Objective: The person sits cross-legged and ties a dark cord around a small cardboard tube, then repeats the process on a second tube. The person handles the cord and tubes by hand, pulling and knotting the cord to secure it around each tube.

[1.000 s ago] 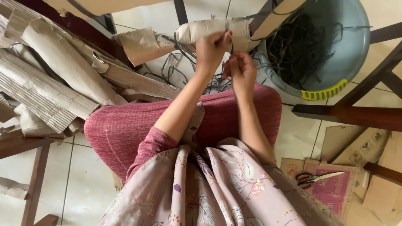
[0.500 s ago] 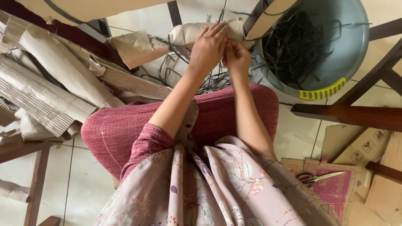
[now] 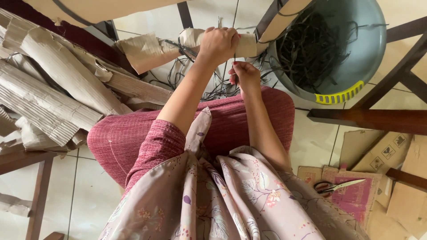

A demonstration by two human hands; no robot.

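Observation:
My left hand (image 3: 218, 44) is closed around a rolled tube of brown cardboard paper (image 3: 187, 42) that lies across the floor ahead of my knees. Just below it, my right hand (image 3: 243, 75) pinches a thin dark strand (image 3: 234, 20) that runs straight up past the roll. More dark strands (image 3: 213, 89) lie tangled on the tiles under both hands. My knees in dark pink trousers (image 3: 213, 129) fill the middle of the view.
A grey-blue basin (image 3: 356, 66) with a yellow handle holds a heap of dark strands at upper right. Torn corrugated cardboard (image 3: 49, 93) is piled at left. Dark wooden furniture legs (image 3: 369, 118) cross the right side. Scissors (image 3: 336, 186) lie on flattened boxes at lower right.
My left hand has shifted up onto the cardboard roll and closed on it. My right hand has dropped below it, drawing the dark strand taut.

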